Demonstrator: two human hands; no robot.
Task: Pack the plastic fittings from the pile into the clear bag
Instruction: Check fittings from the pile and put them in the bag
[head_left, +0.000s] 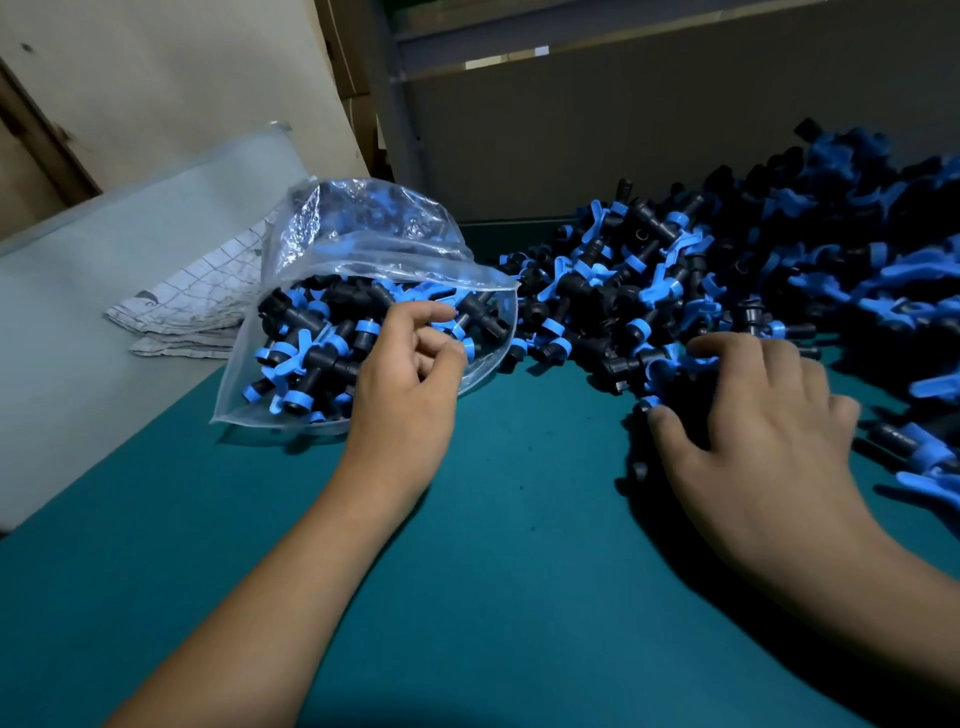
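Note:
A clear bag, partly full of black-and-blue plastic fittings, lies on its side on the teal table, mouth facing right. My left hand is at that mouth, fingers curled, pinching the bag's lower lip. A big pile of plastic fittings spreads from the bag's mouth to the right edge. My right hand lies on the pile's near edge. Its fingers curl down over a cluster of fittings and its thumb presses one from the near side.
A folded checked cloth lies behind the bag on a pale grey board at the left. A dark back wall and a metal upright close off the rear.

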